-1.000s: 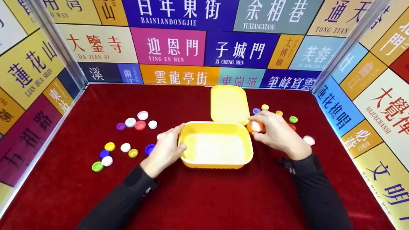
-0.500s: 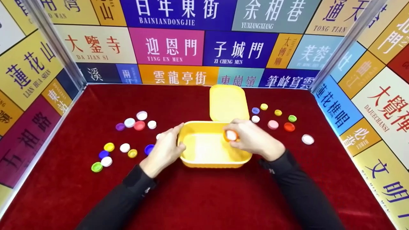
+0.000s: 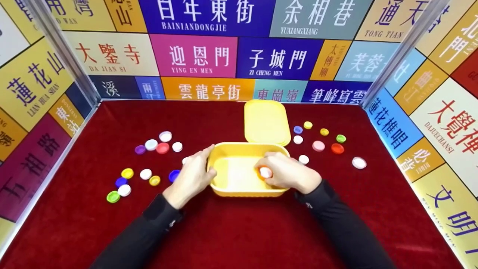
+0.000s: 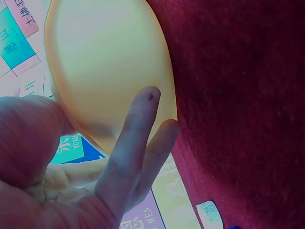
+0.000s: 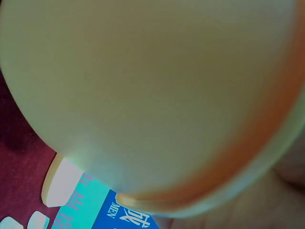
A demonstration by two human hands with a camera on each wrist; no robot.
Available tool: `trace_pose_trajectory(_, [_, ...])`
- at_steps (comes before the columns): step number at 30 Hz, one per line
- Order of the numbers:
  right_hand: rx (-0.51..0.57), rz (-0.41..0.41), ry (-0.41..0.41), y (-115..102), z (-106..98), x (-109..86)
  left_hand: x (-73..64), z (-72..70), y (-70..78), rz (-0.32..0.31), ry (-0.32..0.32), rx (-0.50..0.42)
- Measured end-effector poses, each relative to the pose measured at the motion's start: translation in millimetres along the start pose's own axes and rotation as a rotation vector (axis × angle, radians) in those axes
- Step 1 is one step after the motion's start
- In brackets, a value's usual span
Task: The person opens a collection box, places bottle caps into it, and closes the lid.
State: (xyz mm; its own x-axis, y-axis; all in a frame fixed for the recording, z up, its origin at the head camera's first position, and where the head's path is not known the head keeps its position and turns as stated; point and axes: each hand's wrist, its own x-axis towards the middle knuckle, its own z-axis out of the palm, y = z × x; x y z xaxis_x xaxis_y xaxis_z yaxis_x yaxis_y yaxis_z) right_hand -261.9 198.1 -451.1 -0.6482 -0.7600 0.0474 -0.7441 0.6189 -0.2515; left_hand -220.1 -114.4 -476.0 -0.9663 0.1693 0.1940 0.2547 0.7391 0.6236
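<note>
A yellow plastic box (image 3: 235, 168) without its lid stands on the red cloth. My left hand (image 3: 192, 172) holds its left end, thumb at the rim. In the left wrist view, fingers (image 4: 136, 129) lie along the outside of the box wall (image 4: 109, 57). My right hand (image 3: 285, 170) is down inside the box's right half, pinching an orange bottle cap (image 3: 264, 172) with a white inside. The near box wall (image 5: 143, 95) fills most of the right wrist view and hides the cap and fingertips there.
The yellow lid (image 3: 267, 121) lies behind the box. Several loose caps are scattered left, such as a red cap (image 3: 163, 148) and a green cap (image 3: 113, 197). More lie right, including a pink cap (image 3: 318, 145) and white cap (image 3: 303, 159). Printed panels (image 3: 198, 56) wall the table.
My right hand has carried the orange cap from the cloth right of the box, over the rim and down inside. The left hand has stayed on the box.
</note>
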Motion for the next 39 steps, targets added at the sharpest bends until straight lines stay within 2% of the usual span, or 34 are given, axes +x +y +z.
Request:
trace_pose_trajectory(7, [0.015,0.015,0.011,0,-1,-2.6,1.7,1.3,-0.2,-0.01,-0.003,0.003])
trace_pose_trajectory(17, [0.038,0.089,0.035,-2,-11,-6.7,2.1,2.7,-0.1,-0.001,0.001,-0.004])
trace_pose_trajectory(24, [0.107,0.097,0.128,4,-30,-14.3,2.7,4.5,1.9,0.061,0.074,0.015])
trace_pose_trajectory(27, [0.119,0.109,0.181,12,-38,-17.8,3.1,5.6,3.7,0.062,0.076,0.006])
trace_pose_trajectory(31, [0.108,0.131,0.256,27,-47,-22.8,3.3,5.5,6.0,0.026,0.032,-0.006])
trace_pose_trajectory(39, [0.131,0.279,0.343,71,-55,-41.8,4.6,4.7,7.9,-0.018,-0.021,-0.016])
